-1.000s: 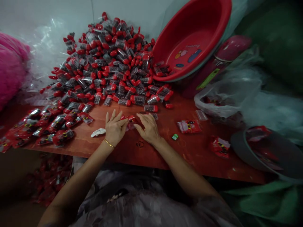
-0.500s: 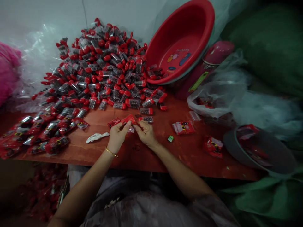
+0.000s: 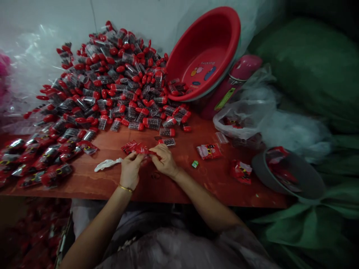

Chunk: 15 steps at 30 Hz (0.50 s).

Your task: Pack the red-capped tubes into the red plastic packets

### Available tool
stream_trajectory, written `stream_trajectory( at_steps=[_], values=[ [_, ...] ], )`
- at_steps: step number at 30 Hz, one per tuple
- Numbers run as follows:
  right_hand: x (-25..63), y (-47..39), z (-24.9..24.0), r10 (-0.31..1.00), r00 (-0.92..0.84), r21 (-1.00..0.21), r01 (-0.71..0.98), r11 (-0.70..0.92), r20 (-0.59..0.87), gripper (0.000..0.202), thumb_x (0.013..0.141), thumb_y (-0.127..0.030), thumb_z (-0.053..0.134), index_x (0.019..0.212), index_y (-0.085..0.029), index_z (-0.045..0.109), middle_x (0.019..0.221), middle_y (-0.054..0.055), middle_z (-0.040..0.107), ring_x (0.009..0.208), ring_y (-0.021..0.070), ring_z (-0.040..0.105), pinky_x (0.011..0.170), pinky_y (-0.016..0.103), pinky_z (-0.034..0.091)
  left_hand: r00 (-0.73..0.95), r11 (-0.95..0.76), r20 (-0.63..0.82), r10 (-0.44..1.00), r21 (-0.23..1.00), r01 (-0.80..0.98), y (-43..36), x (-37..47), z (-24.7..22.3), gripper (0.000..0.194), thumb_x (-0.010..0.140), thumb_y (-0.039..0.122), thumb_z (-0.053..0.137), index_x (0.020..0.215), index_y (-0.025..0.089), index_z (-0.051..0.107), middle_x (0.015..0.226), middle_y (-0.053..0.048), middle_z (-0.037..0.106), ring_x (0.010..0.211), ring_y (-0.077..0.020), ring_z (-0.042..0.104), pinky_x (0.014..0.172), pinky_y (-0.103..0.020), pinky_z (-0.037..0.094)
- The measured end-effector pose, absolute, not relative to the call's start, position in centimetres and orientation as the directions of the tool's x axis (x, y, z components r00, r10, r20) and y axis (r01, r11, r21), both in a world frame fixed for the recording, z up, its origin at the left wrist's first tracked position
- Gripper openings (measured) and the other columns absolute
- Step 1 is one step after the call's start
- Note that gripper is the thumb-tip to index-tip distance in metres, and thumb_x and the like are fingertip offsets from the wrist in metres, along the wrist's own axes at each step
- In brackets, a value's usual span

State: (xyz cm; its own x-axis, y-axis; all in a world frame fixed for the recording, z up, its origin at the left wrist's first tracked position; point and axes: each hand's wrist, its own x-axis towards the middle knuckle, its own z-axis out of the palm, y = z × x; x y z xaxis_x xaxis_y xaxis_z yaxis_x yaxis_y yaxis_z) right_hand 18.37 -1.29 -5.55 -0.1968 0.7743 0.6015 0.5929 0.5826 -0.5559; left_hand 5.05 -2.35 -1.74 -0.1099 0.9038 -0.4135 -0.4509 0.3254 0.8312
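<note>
My left hand, with a gold bracelet at the wrist, pinches the left side of a small red packet above the table's middle. On its right side my right hand has its fingers closed on the same packet. Another red packet lies just behind my left hand. A clear tube with a red cap rests behind my right hand. A crumpled white piece is on the table to the left of my left hand.
Behind is a large heap of red-capped tubes. Filled red packets lie at left. To the right are a tilted red basin, a pink flask, a plastic bag, a grey bowl and a small green item.
The view has shifted, so the scene sits slightly further left. The packet between my hands has changed shape, and my fingers have moved on it.
</note>
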Motion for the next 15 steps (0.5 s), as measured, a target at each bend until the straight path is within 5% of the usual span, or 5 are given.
stream_trajectory(
  at_steps=[4,8,15],
  values=[
    [21.6,-0.8,-4.3,0.828,-0.201,-0.458,0.753,0.472,0.523,0.025,0.084,-0.022,0.044,0.098,-0.019,0.065,0.097,0.007,0.068,0.094,0.0216,0.056,0.09,0.038,0.039,-0.128,0.339,-0.448,0.885,0.808,-0.483,-2.1,3.8,-1.5,0.042,0.04,0.034,0.086,0.061,0.014,0.056,0.058,0.004,0.062,0.053,-0.0083,0.058,0.057,-0.021,0.046],
    [24.6,-0.1,-4.2,0.917,-0.173,-0.332,0.894,0.299,0.36,0.044,0.071,-0.015,0.054,0.114,-0.014,0.06,0.115,0.01,0.063,0.105,0.0275,0.052,0.09,0.041,0.038,-0.062,0.419,-0.516,0.854,0.754,-0.506,-2.3,2.9,-1.2,0.045,0.04,0.035,0.087,0.066,0.014,0.057,0.061,0.002,0.064,0.056,-0.011,0.061,0.06,-0.024,0.049],
    [24.4,0.4,-5.1,0.949,-0.234,-0.336,0.895,0.295,0.209,0.027,0.084,-0.026,0.051,0.106,-0.016,0.063,0.107,0.012,0.066,0.096,0.0268,0.056,0.083,0.04,0.041,-0.012,0.448,-0.524,0.852,0.739,-0.503,-2.6,2.4,-0.9,0.047,0.041,0.039,0.087,0.068,0.014,0.057,0.063,0.001,0.064,0.059,-0.0119,0.061,0.06,-0.024,0.049]
  ],
)
